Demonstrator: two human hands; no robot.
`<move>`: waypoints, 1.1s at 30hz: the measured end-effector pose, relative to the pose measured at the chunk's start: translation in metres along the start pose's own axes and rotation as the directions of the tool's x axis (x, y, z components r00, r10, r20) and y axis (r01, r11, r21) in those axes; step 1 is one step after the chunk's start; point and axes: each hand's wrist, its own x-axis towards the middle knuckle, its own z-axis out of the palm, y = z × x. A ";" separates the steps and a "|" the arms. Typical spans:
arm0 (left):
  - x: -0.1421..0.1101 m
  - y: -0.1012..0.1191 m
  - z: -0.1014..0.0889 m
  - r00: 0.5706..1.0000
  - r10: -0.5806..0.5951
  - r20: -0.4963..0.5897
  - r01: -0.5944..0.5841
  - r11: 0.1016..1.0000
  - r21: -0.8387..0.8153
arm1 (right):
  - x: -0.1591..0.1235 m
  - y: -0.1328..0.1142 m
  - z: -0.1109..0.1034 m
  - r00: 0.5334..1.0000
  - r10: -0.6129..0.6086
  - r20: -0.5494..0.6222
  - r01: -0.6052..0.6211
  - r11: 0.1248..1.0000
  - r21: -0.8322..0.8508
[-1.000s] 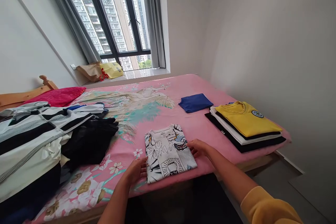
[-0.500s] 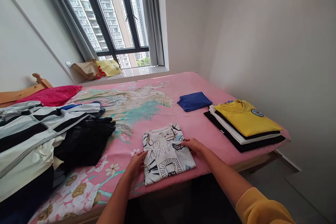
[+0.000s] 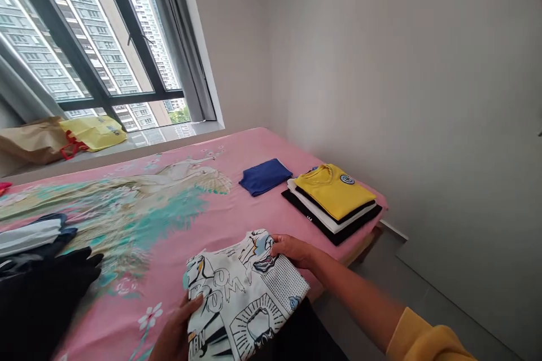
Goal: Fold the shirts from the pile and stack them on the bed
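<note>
A folded white shirt with black comic print (image 3: pixel 241 293) is lifted off the near edge of the pink bed (image 3: pixel 169 220). My left hand (image 3: pixel 175 330) grips its left side, thumb on top. Its right edge is held by my right hand (image 3: pixel 292 251), fingers closed over the cloth. A stack of folded shirts with a yellow one on top (image 3: pixel 334 192) lies at the bed's far right corner. Just left of the stack sits a folded blue garment (image 3: pixel 265 176).
Unfolded dark and striped clothes (image 3: pixel 38 271) pile up at the left of the bed. A brown paper bag (image 3: pixel 29 141) and a yellow bag (image 3: pixel 93 131) lie on the window sill. A grey wall runs close along the bed's right side.
Both hands have closed on the comic-print shirt and raised it off the bed toward me. The camera has swung to the right, so the clothes pile has slid mostly out of view.
</note>
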 end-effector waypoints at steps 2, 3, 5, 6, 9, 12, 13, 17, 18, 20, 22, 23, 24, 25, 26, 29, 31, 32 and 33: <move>0.008 -0.002 0.033 0.999 0.024 0.022 -0.025 0.999 0.029 | -0.020 -0.027 -0.021 0.998 -0.055 0.014 0.055 0.999 0.000; 0.014 -0.002 0.052 0.998 0.045 0.043 -0.048 0.998 0.050 | -0.030 -0.043 -0.034 0.996 -0.090 0.007 0.090 0.996 -0.009; 0.028 0.001 0.097 0.989 0.106 0.106 -0.116 0.989 0.094 | -0.048 -0.081 -0.060 0.986 -0.164 -0.016 0.163 0.986 -0.044; 0.035 0.004 0.122 0.979 0.144 0.142 -0.160 0.981 0.112 | -0.057 -0.102 -0.073 0.979 -0.203 -0.024 0.201 0.977 -0.068; 0.059 0.015 0.202 0.933 0.264 0.246 -0.302 0.944 0.130 | -0.084 -0.172 -0.112 0.945 -0.325 -0.033 0.316 0.936 -0.153; 0.088 0.019 0.280 0.855 0.365 0.369 -0.424 0.901 0.091 | -0.107 -0.235 -0.161 0.908 -0.418 -0.040 0.399 0.889 -0.226; 0.100 0.017 0.302 0.826 0.393 0.405 -0.457 0.886 0.072 | -0.112 -0.249 -0.181 0.901 -0.431 -0.045 0.408 0.878 -0.248; 0.162 -0.019 0.354 0.821 0.353 0.449 -0.459 0.876 0.151 | -0.115 -0.258 -0.276 0.912 -0.337 -0.233 0.244 0.904 -0.352; 0.177 -0.032 0.357 0.869 0.269 0.416 -0.391 0.888 0.243 | -0.112 -0.249 -0.299 0.899 -0.276 -0.340 0.141 0.918 -0.370; 0.201 -0.057 0.355 0.945 0.094 0.312 -0.228 0.875 0.428 | -0.105 -0.223 -0.339 0.836 -0.156 -0.526 -0.062 0.926 -0.373; 0.213 -0.075 0.348 0.968 0.024 0.250 -0.155 0.839 0.521 | -0.100 -0.195 -0.366 0.803 -0.117 -0.584 -0.127 0.924 -0.360; 0.215 -0.080 0.344 0.969 0.026 0.247 -0.159 0.828 0.538 | -0.098 -0.185 -0.374 0.803 -0.127 -0.582 -0.114 0.926 -0.359; 0.216 -0.083 0.341 0.966 0.037 0.258 -0.177 0.819 0.546 | -0.097 -0.176 -0.381 0.804 -0.146 -0.576 -0.090 0.928 -0.361; 0.215 -0.084 0.339 0.963 0.042 0.266 -0.189 0.809 0.557 | -0.096 -0.171 -0.385 0.800 -0.166 -0.576 -0.072 0.927 -0.367; 0.214 -0.083 0.339 0.963 0.044 0.267 -0.194 0.797 0.571 | -0.095 -0.167 -0.388 0.792 -0.184 -0.582 -0.062 0.924 -0.377; 0.212 -0.079 0.341 0.962 0.047 0.269 -0.207 0.768 0.606 | -0.093 -0.168 -0.391 0.756 -0.218 -0.617 -0.081 0.904 -0.419; 0.214 -0.080 0.344 0.964 0.072 0.257 -0.219 0.762 0.609 | -0.090 -0.172 -0.391 0.730 -0.235 -0.642 -0.111 0.886 -0.451; 0.216 -0.081 0.344 0.964 0.091 0.249 -0.229 0.761 0.607 | -0.087 -0.174 -0.389 0.717 -0.248 -0.651 -0.123 0.875 -0.468; 0.217 -0.083 0.345 0.964 0.112 0.242 -0.240 0.760 0.604 | -0.085 -0.177 -0.388 0.704 -0.263 -0.660 -0.133 0.864 -0.486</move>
